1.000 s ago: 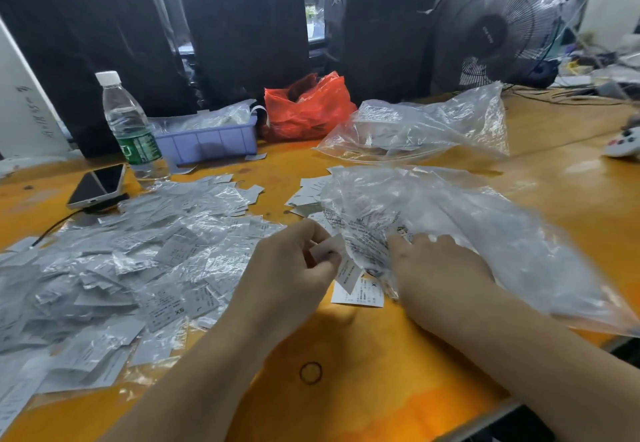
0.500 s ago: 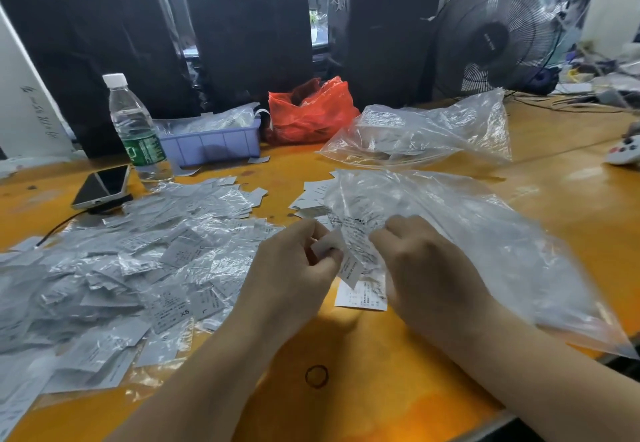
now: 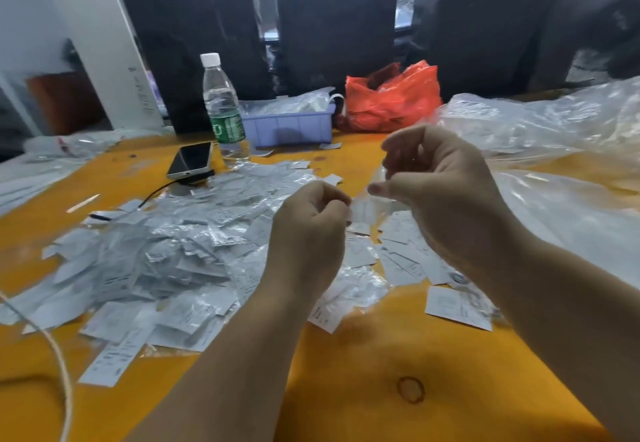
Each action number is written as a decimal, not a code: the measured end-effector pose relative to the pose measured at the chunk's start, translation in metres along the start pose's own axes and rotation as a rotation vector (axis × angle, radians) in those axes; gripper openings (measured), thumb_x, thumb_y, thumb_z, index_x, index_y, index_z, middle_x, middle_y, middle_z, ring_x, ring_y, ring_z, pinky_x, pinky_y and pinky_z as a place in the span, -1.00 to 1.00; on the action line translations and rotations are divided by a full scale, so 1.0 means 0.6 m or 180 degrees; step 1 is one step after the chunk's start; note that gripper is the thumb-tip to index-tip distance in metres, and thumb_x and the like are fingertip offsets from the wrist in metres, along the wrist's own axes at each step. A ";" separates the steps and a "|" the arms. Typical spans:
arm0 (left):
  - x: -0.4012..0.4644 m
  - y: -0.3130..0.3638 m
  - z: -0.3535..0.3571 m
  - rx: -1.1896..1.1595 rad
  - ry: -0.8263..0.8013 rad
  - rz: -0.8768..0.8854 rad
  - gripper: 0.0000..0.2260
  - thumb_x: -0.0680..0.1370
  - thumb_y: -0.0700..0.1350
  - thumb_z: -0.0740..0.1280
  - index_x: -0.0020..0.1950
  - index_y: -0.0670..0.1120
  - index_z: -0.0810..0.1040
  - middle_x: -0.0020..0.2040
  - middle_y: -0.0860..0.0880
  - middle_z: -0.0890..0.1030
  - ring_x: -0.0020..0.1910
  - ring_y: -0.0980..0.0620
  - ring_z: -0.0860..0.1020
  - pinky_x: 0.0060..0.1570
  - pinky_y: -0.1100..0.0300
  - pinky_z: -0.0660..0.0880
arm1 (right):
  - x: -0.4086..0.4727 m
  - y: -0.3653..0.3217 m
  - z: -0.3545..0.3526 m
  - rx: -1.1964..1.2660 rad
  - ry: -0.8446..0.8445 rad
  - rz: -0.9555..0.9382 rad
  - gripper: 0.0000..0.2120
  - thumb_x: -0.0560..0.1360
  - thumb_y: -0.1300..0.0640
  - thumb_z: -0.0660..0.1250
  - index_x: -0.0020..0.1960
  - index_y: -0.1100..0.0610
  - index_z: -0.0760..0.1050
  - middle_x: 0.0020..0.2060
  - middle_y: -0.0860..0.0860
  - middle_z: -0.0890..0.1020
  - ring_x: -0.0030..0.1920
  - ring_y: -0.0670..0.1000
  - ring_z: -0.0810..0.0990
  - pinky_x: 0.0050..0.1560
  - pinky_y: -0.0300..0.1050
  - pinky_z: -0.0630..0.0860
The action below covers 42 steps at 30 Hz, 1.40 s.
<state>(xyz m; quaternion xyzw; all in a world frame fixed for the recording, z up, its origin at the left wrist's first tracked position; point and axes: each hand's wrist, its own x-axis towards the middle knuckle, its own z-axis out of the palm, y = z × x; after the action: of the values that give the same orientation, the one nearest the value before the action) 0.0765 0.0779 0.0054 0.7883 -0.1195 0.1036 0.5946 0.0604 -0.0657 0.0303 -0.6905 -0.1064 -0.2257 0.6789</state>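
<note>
Both hands are raised above the orange table [image 3: 363, 389]. My left hand [image 3: 308, 230] is curled and pinches a small white paper tag at its fingertips. My right hand [image 3: 440, 182] pinches a small clear plastic sleeve [image 3: 369, 204] that hangs between the two hands. A big heap of bagged tags [image 3: 149, 261] lies to the left of my left arm. Loose white tags [image 3: 401, 254] lie under and behind my hands. A large clear plastic bag [image 3: 568, 206] lies to the right of my right arm.
At the back stand a water bottle [image 3: 223, 109], a phone [image 3: 191, 161] with a black cable, a purple tray [image 3: 287, 126] and a red bag [image 3: 391, 99]. A second clear bag [image 3: 533, 119] lies far right. A white cord [image 3: 59, 365] crosses the near left.
Both hands have lifted off the table, away from the big clear bag, and now hold a small sleeve and tag between them. The view has swung left.
</note>
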 end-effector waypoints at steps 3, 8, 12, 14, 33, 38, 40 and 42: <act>0.010 -0.002 -0.007 -0.0070 0.0007 -0.0204 -0.76 0.56 -0.19 0.18 -0.19 -0.09 0.61 -0.29 0.02 0.61 -0.25 -0.01 0.54 -0.11 -0.16 0.55 | 0.024 0.014 0.016 0.0894 -0.0221 0.0463 -0.62 0.21 0.48 0.40 -0.06 0.15 0.54 -0.27 0.05 0.53 -0.28 -0.02 0.57 -0.09 -0.06 0.63; 0.013 -0.001 -0.001 -0.0435 -0.0540 -0.0614 -0.55 0.65 0.16 0.07 -0.09 -0.12 0.60 -0.17 -0.04 0.62 -0.22 0.00 0.52 -0.16 0.04 0.48 | 0.024 0.030 0.002 0.1465 -0.0463 0.0622 -0.62 0.21 0.55 0.33 -0.08 0.20 0.52 -0.33 0.04 0.54 -0.35 -0.03 0.57 -0.15 -0.18 0.61; 0.008 0.002 0.013 -0.0513 -0.0982 -0.0648 -0.61 0.64 0.13 0.10 -0.07 -0.09 0.60 -0.23 0.01 0.60 -0.26 0.06 0.50 -0.19 0.13 0.45 | 0.020 0.026 -0.013 0.1612 -0.0612 0.0576 -0.61 0.14 0.45 0.35 -0.07 0.18 0.53 -0.29 0.06 0.53 -0.34 -0.04 0.55 -0.17 -0.20 0.56; 0.008 -0.001 0.012 -0.0665 -0.1062 -0.0622 -0.63 0.64 0.09 0.12 -0.04 -0.13 0.60 -0.18 -0.04 0.62 -0.27 0.07 0.51 -0.19 0.12 0.45 | 0.018 0.025 -0.015 0.1662 -0.0659 0.0487 -0.60 0.15 0.46 0.34 -0.04 0.20 0.52 -0.28 0.07 0.53 -0.33 -0.04 0.55 -0.16 -0.20 0.56; 0.017 -0.007 -0.014 0.0000 -0.0588 0.0004 -0.84 0.38 -0.09 0.23 -0.36 -0.13 0.45 -0.46 0.00 0.40 -0.43 0.08 0.35 -0.45 0.31 0.31 | 0.014 0.036 -0.016 0.0175 -0.1164 0.1507 -0.94 0.43 0.30 0.42 -0.15 0.17 0.62 -0.34 0.08 0.59 -0.44 -0.08 0.43 -0.43 -0.23 0.43; 0.021 -0.013 -0.014 -0.0321 -0.0633 -0.0147 -0.82 0.58 -0.09 0.30 -0.16 -0.13 0.57 -0.38 0.12 0.55 -0.34 0.11 0.48 -0.31 0.21 0.42 | 0.023 0.041 -0.019 0.0453 -0.0675 0.1530 -0.76 0.45 0.29 0.40 -0.36 0.09 0.58 -0.43 0.03 0.55 -0.45 -0.05 0.46 -0.42 -0.20 0.45; 0.022 -0.014 -0.014 -0.0419 -0.0636 -0.0189 -0.88 0.56 -0.11 0.33 -0.13 -0.11 0.59 -0.32 0.10 0.58 -0.30 0.10 0.51 -0.30 0.21 0.44 | 0.024 0.043 -0.019 0.0509 -0.0574 0.1513 -0.74 0.44 0.28 0.41 -0.39 0.07 0.56 -0.45 0.02 0.55 -0.43 -0.05 0.49 -0.40 -0.18 0.47; 0.023 -0.014 -0.014 -0.0477 -0.0617 -0.0212 -0.90 0.56 -0.11 0.34 -0.13 -0.09 0.59 -0.30 0.08 0.59 -0.29 0.10 0.52 -0.29 0.20 0.44 | 0.024 0.043 -0.019 0.0559 -0.0517 0.1490 -0.79 0.43 0.28 0.42 -0.34 0.10 0.53 -0.43 0.03 0.57 -0.39 -0.03 0.53 -0.38 -0.16 0.51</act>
<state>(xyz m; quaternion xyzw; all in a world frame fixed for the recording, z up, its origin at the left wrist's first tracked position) 0.0920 0.0874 0.0042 0.7515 -0.1575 -0.0022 0.6406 0.0827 -0.0808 0.0135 -0.6505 -0.0172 0.0038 0.7593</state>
